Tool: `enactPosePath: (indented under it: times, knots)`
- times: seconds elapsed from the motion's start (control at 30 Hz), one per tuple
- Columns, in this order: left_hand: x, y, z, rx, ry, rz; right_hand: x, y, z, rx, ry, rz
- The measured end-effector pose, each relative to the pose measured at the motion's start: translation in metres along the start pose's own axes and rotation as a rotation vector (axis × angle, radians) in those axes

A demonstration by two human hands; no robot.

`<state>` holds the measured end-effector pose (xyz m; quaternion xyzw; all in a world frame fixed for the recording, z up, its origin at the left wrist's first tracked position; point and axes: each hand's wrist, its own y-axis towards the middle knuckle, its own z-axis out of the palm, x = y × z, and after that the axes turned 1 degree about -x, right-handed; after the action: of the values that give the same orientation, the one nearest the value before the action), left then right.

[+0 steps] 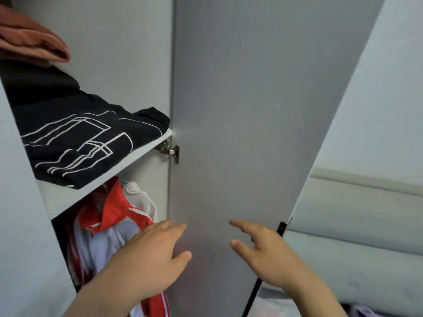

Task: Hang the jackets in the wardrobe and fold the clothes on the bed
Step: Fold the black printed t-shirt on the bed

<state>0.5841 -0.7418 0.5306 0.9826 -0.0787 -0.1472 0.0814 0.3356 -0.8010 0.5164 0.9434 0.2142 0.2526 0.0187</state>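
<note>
The wardrobe stands open, its grey door [240, 110] swung out in front of me. A red and white jacket [109, 227] hangs in the compartment under the shelf [128, 165]. My left hand [146, 255] is held with straight fingers in front of the jacket, its fingertips near the door's hinge side. Before the door's inner face, my right hand [265, 250] hovers with relaxed fingers and holds nothing. Whether either hand touches the door I cannot tell.
A folded black garment with white lines [75, 136] lies on the shelf, and a folded pink one [32, 42] sits above it. A metal hinge [170, 151] joins door and frame. A black handle [263, 275] runs along the door's edge. The padded headboard [366, 216] is at right.
</note>
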Motion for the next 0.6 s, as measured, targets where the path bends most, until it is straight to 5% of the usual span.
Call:
enactPosePath:
  times: [0.6]
  knots:
    - [-0.104,0.015,0.126,0.527,-0.003,0.342,-0.129,-0.213,0.059,0.080,0.123,0.610]
